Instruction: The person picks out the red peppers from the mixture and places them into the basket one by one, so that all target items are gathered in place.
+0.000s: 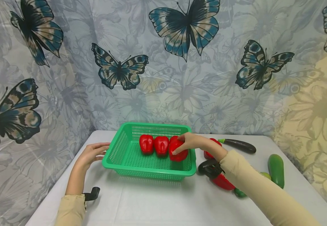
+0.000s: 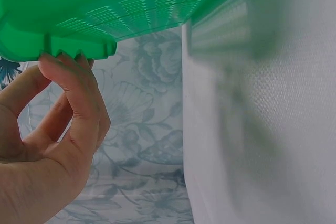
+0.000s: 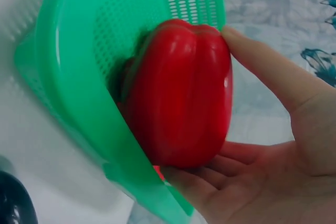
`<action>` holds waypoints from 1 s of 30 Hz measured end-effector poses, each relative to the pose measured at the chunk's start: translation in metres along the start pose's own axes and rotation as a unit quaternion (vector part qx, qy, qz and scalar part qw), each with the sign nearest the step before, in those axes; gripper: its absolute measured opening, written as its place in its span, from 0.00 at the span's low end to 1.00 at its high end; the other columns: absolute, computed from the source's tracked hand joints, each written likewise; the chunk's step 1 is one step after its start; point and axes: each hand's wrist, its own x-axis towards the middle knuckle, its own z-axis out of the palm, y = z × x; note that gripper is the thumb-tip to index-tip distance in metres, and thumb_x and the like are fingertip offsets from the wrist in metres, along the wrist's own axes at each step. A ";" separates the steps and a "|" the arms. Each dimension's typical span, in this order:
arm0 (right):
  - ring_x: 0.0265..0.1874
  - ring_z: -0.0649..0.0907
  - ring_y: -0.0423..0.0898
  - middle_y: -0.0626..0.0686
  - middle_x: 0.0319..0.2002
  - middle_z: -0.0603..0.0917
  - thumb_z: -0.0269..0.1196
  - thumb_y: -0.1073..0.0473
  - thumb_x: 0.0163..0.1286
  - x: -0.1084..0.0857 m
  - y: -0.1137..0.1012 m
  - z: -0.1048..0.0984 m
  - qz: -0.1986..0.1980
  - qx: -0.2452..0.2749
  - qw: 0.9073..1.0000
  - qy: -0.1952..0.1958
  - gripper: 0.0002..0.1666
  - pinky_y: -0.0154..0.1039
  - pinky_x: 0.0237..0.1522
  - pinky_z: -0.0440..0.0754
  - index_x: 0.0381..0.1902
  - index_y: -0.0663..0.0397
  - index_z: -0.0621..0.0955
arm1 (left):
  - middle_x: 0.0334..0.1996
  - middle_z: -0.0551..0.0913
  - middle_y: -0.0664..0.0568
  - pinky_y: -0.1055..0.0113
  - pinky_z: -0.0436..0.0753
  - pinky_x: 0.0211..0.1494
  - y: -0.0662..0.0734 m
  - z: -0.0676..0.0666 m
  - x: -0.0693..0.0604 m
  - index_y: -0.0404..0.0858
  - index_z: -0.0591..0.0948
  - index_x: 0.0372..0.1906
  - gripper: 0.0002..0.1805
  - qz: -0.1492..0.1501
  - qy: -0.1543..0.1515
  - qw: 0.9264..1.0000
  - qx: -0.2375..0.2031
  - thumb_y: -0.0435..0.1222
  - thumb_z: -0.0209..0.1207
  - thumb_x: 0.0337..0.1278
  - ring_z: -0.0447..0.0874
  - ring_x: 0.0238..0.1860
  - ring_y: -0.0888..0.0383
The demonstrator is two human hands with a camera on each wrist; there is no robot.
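In the head view a green basket (image 1: 149, 172) stands on the white table. My right hand (image 1: 193, 141) grips a red bell pepper (image 1: 178, 154) at the basket's right end; the right wrist view shows thumb and fingers (image 3: 191, 182) on opposite sides of this pepper (image 3: 181, 95). Other red peppers (image 1: 161, 146) lie beside it inside the basket. My left hand (image 1: 91, 154) is at the basket's left end, and in the left wrist view its fingertips touch the basket's rim (image 2: 79, 48), fingers gently bent.
Right of the basket lie an eggplant (image 1: 239, 145), a green zucchini (image 1: 276, 171), another red pepper (image 1: 214, 142) and a long red one (image 1: 222, 182), partly behind my right arm. A dark eggplant end (image 3: 16, 203) shows in the right wrist view. Patterned cloth (image 1: 163, 103) hangs behind.
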 end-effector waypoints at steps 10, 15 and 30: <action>0.63 0.72 0.54 0.56 0.64 0.72 0.74 0.37 0.50 0.006 -0.005 0.007 0.020 -0.028 0.998 -0.050 0.54 0.53 0.59 0.79 0.68 0.62 0.69 | 0.50 0.80 0.56 0.69 0.85 0.47 0.001 0.000 -0.001 0.33 0.72 0.67 0.32 -0.003 0.000 1.000 -0.002 0.48 0.59 0.66 0.81 0.40 0.65; 0.62 0.72 0.51 0.54 0.62 0.73 0.74 0.37 0.50 0.008 -0.008 0.011 0.020 -0.050 0.996 -0.069 0.52 0.51 0.59 0.79 0.66 0.59 0.71 | 0.52 0.80 0.54 0.68 0.85 0.47 0.001 0.001 0.001 0.34 0.72 0.67 0.32 -0.005 0.002 1.000 0.001 0.49 0.59 0.65 0.81 0.40 0.65; 0.44 0.78 0.45 0.49 0.38 0.81 0.76 0.40 0.48 0.019 -0.011 0.026 0.012 -0.096 0.992 -0.083 0.34 0.42 0.43 0.84 0.47 0.54 0.81 | 0.49 0.80 0.58 0.67 0.84 0.48 0.000 0.001 0.001 0.34 0.72 0.67 0.32 -0.012 0.004 1.000 -0.002 0.49 0.60 0.65 0.81 0.41 0.65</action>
